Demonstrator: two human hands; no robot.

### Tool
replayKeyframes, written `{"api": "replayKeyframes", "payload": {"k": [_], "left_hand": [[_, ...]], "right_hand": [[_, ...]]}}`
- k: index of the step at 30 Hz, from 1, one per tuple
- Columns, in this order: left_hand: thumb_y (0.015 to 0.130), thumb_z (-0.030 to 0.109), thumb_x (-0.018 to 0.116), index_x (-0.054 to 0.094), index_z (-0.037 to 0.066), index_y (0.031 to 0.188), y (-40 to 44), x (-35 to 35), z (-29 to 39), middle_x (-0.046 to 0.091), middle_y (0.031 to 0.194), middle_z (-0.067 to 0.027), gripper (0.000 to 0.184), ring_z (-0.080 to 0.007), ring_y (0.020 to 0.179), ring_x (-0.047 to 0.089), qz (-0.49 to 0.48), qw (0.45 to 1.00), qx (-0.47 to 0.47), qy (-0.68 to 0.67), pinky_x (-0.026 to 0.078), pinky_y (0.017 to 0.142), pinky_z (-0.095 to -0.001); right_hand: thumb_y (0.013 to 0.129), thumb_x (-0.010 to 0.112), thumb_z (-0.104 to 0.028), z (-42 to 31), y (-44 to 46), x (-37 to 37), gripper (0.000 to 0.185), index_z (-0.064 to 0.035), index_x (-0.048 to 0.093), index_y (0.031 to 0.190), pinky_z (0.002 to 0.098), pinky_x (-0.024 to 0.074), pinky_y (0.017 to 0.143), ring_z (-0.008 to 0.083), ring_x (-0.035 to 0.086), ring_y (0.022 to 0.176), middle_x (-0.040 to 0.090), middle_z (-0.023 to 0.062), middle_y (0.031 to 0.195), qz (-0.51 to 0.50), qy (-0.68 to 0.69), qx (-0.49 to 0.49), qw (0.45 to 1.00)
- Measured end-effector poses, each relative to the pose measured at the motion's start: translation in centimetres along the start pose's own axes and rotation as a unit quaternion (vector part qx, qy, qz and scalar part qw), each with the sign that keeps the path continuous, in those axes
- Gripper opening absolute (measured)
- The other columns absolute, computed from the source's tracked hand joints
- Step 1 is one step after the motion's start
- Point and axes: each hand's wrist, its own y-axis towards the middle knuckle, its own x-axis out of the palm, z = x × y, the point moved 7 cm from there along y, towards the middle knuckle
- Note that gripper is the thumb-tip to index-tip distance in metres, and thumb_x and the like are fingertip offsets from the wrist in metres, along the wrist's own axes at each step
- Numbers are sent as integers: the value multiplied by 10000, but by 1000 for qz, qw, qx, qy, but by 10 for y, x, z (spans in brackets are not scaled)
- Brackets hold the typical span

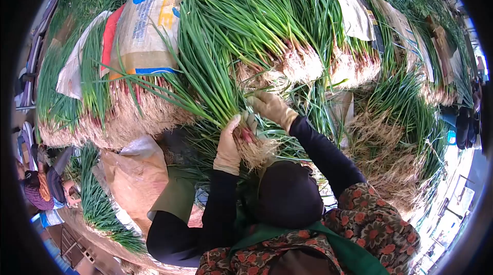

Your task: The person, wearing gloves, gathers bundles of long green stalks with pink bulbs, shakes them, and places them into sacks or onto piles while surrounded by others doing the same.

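A bunch of green onions (218, 87) with reddish bulbs and pale roots stands tilted in front of me, leaves pointing up and left. Wrapped round its base, above the roots, is my gloved left hand (228, 144). On the right side of the bunch, my gloved right hand (271, 109) has its fingers bent close to the lower leaves; what it holds, if anything, is hidden. Just behind lies a large pile of onions (303, 61) with roots toward me.
A printed sack (149, 28) covers more onions at the left. An orange-brown sack (136, 172) lies at lower left. Another onion heap (395, 141) is on the right. Part of another person (43, 187) shows at the far left edge.
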Motion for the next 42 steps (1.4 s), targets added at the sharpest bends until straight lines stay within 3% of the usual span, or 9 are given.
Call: {"api": "replayKeyframes", "payload": {"k": [9, 15, 18, 25, 29, 33, 36, 38, 42], "left_hand": [[901, 252, 470, 578, -6, 979, -15, -11, 2, 617, 785, -95, 291, -151, 546, 548, 29, 998, 50, 17, 477, 533, -265], [872, 171, 530, 592, 10, 901, -6, -20, -7, 606, 698, -87, 175, -166, 524, 554, 101, 995, 23, -2, 452, 472, -281], [867, 161, 534, 584, 19, 867, -6, -18, -8, 598, 681, -83, 151, -176, 503, 548, 96, 995, 39, 12, 449, 458, -285], [850, 154, 542, 587, 5, 920, -25, -21, 5, 604, 703, -80, 170, -178, 530, 564, 147, 985, 88, 21, 465, 435, -298], [850, 189, 560, 596, -1, 962, -23, -34, -1, 607, 693, -79, 223, -161, 523, 565, 134, 988, 63, -50, 490, 484, -279], [877, 265, 529, 597, 16, 988, -16, -22, 5, 604, 676, -76, 282, -145, 508, 541, 39, 999, 7, -37, 480, 499, -265], [896, 266, 496, 577, 11, 1086, -12, -18, 9, 597, 672, -82, 328, -137, 499, 530, 12, 999, 11, -51, 459, 479, -258], [898, 273, 495, 568, 7, 1108, -12, -17, 14, 594, 672, -86, 347, -138, 497, 528, 32, 996, 31, -73, 456, 480, -259], [897, 251, 505, 561, 18, 1090, -2, -15, 13, 594, 694, -88, 307, -187, 566, 565, 12, 999, 7, -52, 469, 516, -297]], "right_hand": [[914, 516, -322, 61, 24, 58, 344, 8, 604, 955, 268, 467, 577, 124, 552, 612, 619, 63, 736, -120, -130, -22, 984], [934, 460, -402, 5, 7, 36, 429, -6, 597, 1027, 303, 488, 573, 135, 624, 672, 593, 65, 714, -102, 113, 8, 988], [887, 454, -336, -22, 10, 38, 344, -19, 588, 867, 409, 467, 716, 353, 598, 756, 600, 190, 815, -14, -152, -21, 988], [812, 519, -284, 43, 24, 25, 266, -50, 644, 844, 431, 512, 646, 332, 649, 714, 655, 167, 762, 119, -284, 29, 951], [820, 528, -301, 53, 5, 52, 284, -41, 636, 856, 396, 516, 630, 304, 654, 745, 663, 127, 867, -218, -388, -51, 894], [852, 548, -390, -11, 55, 6, 376, -60, 611, 1020, 386, 493, 645, 299, 635, 737, 658, 126, 849, -15, -415, -100, 904], [818, 570, -215, -9, 93, -37, 124, -107, 621, 784, 405, 448, 470, 192, 596, 579, 629, 64, 727, 169, -524, -62, 833], [823, 571, -183, 45, 105, -14, 106, -105, 607, 761, 366, 420, 456, 163, 551, 544, 575, 41, 665, -7, -786, 44, 617], [886, 489, -234, 0, 23, 5, 177, -97, 594, 849, 323, 414, 409, 156, 562, 491, 565, 73, 606, 37, -604, -16, 796]]}}
